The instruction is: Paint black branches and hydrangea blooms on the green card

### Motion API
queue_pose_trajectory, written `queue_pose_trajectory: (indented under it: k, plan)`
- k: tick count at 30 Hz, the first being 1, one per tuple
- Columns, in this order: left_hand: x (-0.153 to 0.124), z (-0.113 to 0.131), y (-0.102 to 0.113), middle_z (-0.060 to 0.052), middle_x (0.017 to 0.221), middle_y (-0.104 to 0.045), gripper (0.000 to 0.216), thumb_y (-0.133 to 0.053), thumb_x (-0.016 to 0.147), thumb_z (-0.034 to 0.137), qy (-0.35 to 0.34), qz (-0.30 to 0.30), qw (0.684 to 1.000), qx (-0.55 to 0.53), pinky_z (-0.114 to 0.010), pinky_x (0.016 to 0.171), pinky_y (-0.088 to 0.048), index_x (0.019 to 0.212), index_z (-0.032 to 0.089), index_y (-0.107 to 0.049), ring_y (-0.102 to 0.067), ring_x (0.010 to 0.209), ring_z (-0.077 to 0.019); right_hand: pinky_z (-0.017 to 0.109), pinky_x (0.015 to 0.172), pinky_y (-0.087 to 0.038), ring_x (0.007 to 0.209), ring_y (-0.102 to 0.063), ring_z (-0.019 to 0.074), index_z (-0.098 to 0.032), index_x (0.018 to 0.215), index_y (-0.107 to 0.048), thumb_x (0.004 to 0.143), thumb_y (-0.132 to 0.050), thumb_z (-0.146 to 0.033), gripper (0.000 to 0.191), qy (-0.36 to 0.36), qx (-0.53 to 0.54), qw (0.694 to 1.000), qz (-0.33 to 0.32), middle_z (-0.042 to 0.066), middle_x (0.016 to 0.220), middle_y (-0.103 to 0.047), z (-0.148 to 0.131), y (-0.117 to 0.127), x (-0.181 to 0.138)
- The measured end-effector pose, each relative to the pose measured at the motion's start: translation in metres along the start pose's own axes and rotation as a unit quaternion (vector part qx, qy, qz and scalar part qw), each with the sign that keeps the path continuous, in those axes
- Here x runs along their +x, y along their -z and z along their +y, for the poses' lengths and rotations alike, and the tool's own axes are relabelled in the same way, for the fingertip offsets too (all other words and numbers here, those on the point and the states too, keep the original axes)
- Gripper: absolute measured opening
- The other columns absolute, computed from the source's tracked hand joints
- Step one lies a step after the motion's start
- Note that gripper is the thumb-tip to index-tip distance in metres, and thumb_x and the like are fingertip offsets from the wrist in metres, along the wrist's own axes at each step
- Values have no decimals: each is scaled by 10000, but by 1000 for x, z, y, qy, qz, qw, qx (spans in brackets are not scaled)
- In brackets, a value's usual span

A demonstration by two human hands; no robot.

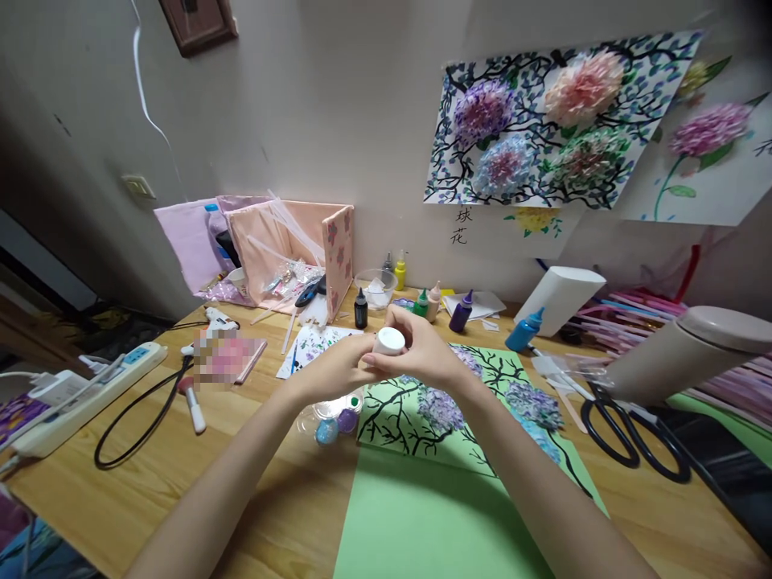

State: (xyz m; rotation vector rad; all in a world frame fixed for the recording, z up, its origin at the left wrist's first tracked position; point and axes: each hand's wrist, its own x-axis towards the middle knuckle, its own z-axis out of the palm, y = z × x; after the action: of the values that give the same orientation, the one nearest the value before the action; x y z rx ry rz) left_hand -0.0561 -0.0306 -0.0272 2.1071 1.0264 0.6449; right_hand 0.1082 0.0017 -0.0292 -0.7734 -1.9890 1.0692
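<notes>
A small round jar with a white lid (391,341) is held up over the table, its lid tilted toward me. My right hand (425,342) curls around the far and right sides of it. From the left, the fingers of my left hand (346,366) close on it too; my hands hide most of its body. Below lies a green sheet (416,515) with black branches and a purple paper-petal flower (440,408). Beside my left wrist, a clear palette (314,414) holds blue, purple and green paint.
Behind my hands stand a black paint bottle (360,309), a green one (420,303), a purple one (461,312) and a blue one (525,329). Large scissors (633,434) lie right. A power strip (90,398) and glue gun (220,320) lie left.
</notes>
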Motion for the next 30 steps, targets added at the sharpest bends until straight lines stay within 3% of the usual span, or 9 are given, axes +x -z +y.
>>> queue_pose_trajectory:
  k: [3, 6, 11, 16, 19, 24, 30]
  plan:
    - [-5, 0, 10, -23, 960, -623, 192, -563, 777, 190, 17, -27, 999, 0, -278, 727, -427, 967, 198, -587, -550, 847, -163, 240, 501, -255, 567, -346, 85, -208, 691, -375, 625, -738, -386, 410, -8, -16, 1000, 2, -59, 634, -402, 3, -4, 0]
    - [-8, 0, 19, -35, 1004, -639, 254, -606, 757, 224, 12, -16, 1000, 21, -297, 786, -430, 1010, 208, -613, -562, 922, -184, 239, 497, -261, 562, -359, 89, -203, 699, -411, 633, -734, -406, 387, -20, -12, 1000, 0, -54, 628, -430, 5, -9, 0]
    - [-10, -2, 26, -38, 876, -666, 221, -615, 766, 315, 32, 14, 999, 30, -272, 702, -447, 923, 167, -659, -588, 814, -168, 246, 517, -304, 597, -409, 102, -192, 787, -502, 658, -721, -408, 334, -28, 38, 999, 6, -27, 690, -495, 5, -15, 1]
    - [-11, -5, 31, -55, 870, -675, 271, -637, 740, 353, 59, 54, 997, -13, -295, 712, -466, 923, 157, -674, -604, 810, -182, 274, 579, -396, 673, -472, 125, -187, 1001, -536, 638, -743, -418, 478, -49, 45, 997, -40, 21, 842, -543, 10, -11, 3]
    - [-11, -5, 34, -57, 884, -684, 268, -659, 723, 353, 80, 63, 992, -75, -312, 727, -478, 912, 163, -668, -617, 822, -188, 323, 674, -459, 773, -532, 162, -188, 1015, -523, 598, -772, -398, 529, -64, 41, 995, -57, 61, 972, -563, 13, -8, 3]
    - [-11, -3, 30, -75, 896, -681, 311, -694, 688, 350, 119, 77, 982, -122, -318, 727, -490, 912, 144, -631, -625, 836, -194, 346, 715, -466, 817, -566, 187, -192, 919, -512, 613, -755, -354, 423, -50, -2, 999, 9, 62, 944, -603, 9, -16, 1]
    - [-14, 3, 18, -75, 849, -647, 340, -717, 640, 356, 153, 161, 975, -23, -313, 649, -476, 865, 137, -586, -601, 771, -192, 326, 689, -456, 788, -587, 182, -186, 868, -527, 639, -731, -331, 340, -34, -22, 998, 50, 46, 865, -640, 4, -33, -3]
